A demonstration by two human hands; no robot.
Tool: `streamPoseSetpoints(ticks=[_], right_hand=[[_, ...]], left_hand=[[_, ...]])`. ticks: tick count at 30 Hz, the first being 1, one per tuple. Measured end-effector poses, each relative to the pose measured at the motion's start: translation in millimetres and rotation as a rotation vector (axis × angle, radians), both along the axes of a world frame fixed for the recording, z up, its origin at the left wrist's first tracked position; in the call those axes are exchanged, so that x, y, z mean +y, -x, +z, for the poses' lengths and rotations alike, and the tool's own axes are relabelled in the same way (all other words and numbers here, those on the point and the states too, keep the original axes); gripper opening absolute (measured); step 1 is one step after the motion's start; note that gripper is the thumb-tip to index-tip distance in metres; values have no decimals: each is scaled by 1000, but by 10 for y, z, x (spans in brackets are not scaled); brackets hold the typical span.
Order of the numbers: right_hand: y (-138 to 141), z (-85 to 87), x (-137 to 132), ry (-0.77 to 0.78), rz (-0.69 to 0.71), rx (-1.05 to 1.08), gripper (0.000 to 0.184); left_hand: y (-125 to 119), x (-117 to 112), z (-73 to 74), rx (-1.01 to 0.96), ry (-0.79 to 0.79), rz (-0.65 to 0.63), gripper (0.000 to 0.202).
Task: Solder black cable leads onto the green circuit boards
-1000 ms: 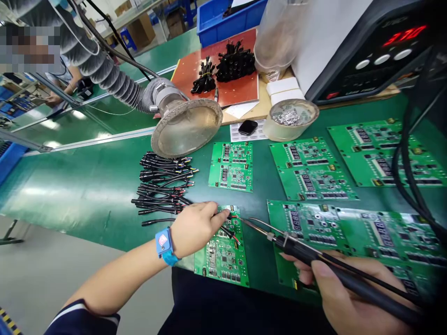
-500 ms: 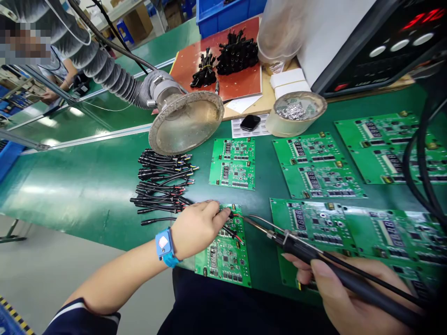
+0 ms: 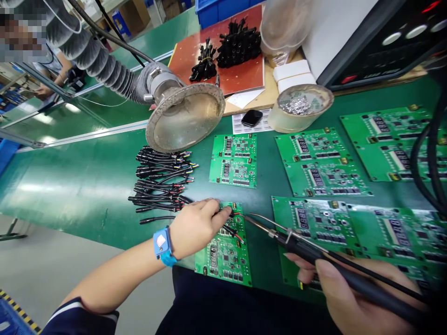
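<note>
At the left of the green ESD mat lies a heap of black cable harnesses with stripped red and yellow ends, and a blue anti-static wrist strap circles the person's left wrist. The left hand is closed to a pinch, its fingertips gripping a red-and-black wire at the top edge of a green circuit board; the wire's lead lies over that board. Above, a dirty fume extractor hood hangs on its ribbed duct. The right hand is curled around a black soldering iron like a pen, with the iron's tip just beside the wire end; whether they touch is too small to tell. More green circuit boards lie further right, past a tin of solder scraps and a soldering station.
</note>
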State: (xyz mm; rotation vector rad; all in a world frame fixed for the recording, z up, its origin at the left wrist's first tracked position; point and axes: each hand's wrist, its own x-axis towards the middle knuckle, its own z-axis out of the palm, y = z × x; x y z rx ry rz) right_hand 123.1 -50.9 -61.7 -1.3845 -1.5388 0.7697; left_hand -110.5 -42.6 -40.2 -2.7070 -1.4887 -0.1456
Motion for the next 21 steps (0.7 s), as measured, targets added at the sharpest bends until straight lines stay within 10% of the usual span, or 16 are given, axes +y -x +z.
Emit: streamPoseSetpoints(ticks=[21], right_hand=[[-85,-62,-86,12,32,-41,17]], left_hand=[[-1,6,45,-17,40,-19,24]])
